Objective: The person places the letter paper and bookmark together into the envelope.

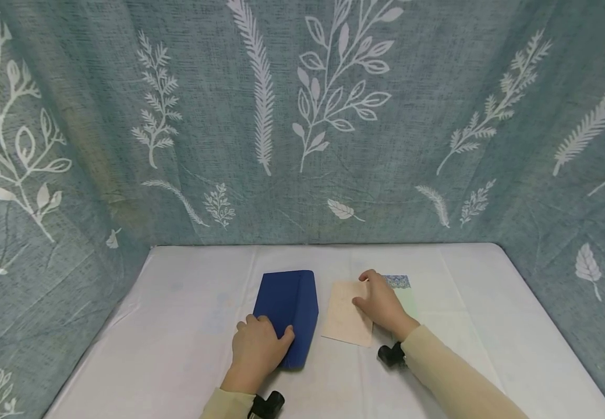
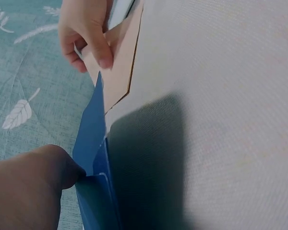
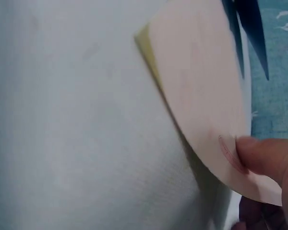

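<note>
A dark blue envelope (image 1: 278, 294) with its flap (image 1: 307, 317) spread to the right lies in the middle of the table. My left hand (image 1: 257, 346) grips its near end, the thumb at the flap's fold. In the left wrist view the envelope (image 2: 90, 136) shows raised edges. To its right is a peach-coloured paper card (image 1: 346, 314), whose right edge my right hand (image 1: 386, 305) pinches. The right wrist view shows the thumb on top of the bent card (image 3: 199, 81), with fingers underneath. An olive-yellow corner (image 3: 145, 40) peeks out beneath it.
A pale green paper (image 1: 406, 299) with a patterned blue band lies partly hidden behind my right hand. White cloth (image 1: 187, 343) covers the table. A teal leaf-print curtain (image 1: 292, 203) stands along the back and both sides.
</note>
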`<state>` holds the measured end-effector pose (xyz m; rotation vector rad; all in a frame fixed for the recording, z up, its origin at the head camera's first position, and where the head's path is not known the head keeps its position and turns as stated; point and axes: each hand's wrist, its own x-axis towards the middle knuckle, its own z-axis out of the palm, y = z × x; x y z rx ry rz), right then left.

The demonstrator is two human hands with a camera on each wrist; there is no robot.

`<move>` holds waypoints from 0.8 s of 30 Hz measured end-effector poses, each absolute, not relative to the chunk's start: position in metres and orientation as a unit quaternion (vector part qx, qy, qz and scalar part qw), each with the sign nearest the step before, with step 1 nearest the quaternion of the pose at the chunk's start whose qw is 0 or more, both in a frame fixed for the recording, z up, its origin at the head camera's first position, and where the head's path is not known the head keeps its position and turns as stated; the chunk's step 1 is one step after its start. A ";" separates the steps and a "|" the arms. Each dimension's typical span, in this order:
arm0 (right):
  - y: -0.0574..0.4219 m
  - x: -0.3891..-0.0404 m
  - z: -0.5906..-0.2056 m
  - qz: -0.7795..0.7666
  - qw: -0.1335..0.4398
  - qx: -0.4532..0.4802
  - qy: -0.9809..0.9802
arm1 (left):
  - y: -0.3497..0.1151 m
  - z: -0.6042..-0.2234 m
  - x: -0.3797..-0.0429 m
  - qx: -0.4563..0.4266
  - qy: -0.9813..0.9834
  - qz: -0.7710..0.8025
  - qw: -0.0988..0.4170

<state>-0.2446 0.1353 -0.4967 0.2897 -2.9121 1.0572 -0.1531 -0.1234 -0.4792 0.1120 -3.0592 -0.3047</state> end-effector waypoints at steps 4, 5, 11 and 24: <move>0.136 -0.239 -0.493 0.375 0.003 0.077 -0.924 | -0.123 -0.478 -0.153 0.036 -0.994 -0.099 0.030; 0.136 -0.238 -0.492 0.381 0.000 0.071 -0.922 | -0.123 -0.478 -0.153 0.035 -0.994 -0.099 0.029; 0.140 -0.231 -0.488 0.397 0.001 0.053 -0.916 | -0.123 -0.478 -0.153 0.036 -0.994 -0.099 0.027; 0.151 -0.228 -0.469 0.478 0.046 0.047 -0.876 | -0.122 -0.483 -0.155 0.033 -0.994 -0.102 0.030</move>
